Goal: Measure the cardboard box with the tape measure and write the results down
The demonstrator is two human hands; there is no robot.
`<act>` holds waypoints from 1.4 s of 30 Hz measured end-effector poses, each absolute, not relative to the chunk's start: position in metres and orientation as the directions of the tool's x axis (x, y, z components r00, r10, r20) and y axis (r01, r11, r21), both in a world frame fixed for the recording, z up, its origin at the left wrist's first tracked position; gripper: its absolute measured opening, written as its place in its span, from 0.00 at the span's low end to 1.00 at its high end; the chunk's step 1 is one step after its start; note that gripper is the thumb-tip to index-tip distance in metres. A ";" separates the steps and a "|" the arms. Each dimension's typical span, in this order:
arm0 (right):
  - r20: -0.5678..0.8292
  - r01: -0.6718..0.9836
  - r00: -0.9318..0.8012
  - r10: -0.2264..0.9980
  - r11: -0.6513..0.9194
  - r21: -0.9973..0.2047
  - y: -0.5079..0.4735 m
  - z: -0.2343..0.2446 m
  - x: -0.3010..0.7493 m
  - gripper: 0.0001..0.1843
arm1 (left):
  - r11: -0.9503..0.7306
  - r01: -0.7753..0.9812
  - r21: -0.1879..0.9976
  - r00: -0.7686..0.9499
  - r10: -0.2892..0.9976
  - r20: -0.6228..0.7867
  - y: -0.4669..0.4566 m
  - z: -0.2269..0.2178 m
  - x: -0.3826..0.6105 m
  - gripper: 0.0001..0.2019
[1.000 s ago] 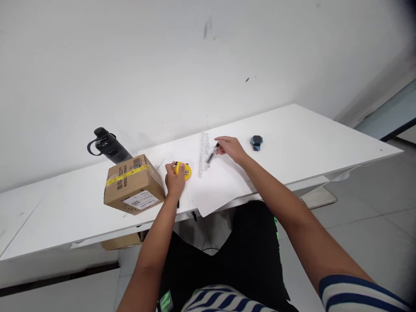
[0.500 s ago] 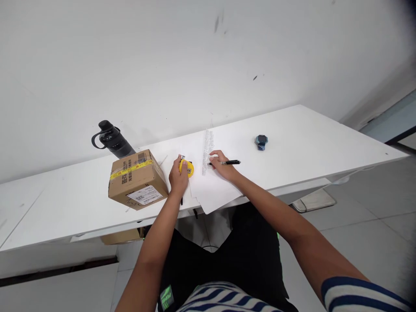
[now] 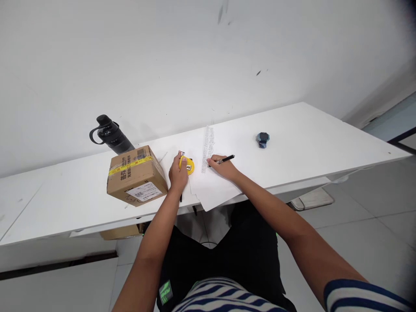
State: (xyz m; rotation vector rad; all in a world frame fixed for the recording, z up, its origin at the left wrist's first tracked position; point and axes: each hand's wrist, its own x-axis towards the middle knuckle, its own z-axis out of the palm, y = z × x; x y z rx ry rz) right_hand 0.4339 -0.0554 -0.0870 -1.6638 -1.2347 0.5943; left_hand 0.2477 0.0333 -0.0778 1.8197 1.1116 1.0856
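My left hand (image 3: 178, 174) is closed around a yellow tape measure (image 3: 189, 165), just right of the cardboard box. In my right hand (image 3: 224, 167) is a black pen (image 3: 228, 158), its back end pointing up and to the right. That hand rests on white paper (image 3: 214, 195), whose near corner hangs past the table's front edge. Along the paper's left part runs a narrow band of dense dark marks (image 3: 208, 145), too small to read. The pen's tip is at or near this band; whether it touches the paper I cannot tell.
A taped cardboard box (image 3: 136, 173) with a label stands at the left on the white table (image 3: 65, 195). Behind it is a black bottle (image 3: 113, 136) with a loop handle. A blue-and-black watch (image 3: 262, 139) lies to the right. The wall borders the table's back.
My right hand has shifted its fingers, and the pen is now tilted more upward, with its tip by the band of marks. My left hand still holds the tape measure.
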 end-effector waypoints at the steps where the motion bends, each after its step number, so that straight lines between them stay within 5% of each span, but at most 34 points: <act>1: 0.147 0.454 0.380 0.913 -0.045 -0.890 -0.055 -0.087 0.434 0.18 | -0.358 0.306 0.882 0.270 0.921 0.280 0.033 -0.078 0.248 0.24; 42: 0.144 0.446 0.451 0.881 -0.083 -0.891 -0.059 -0.083 0.431 0.17 | -0.384 0.314 0.868 0.344 0.898 0.274 0.036 -0.079 0.249 0.27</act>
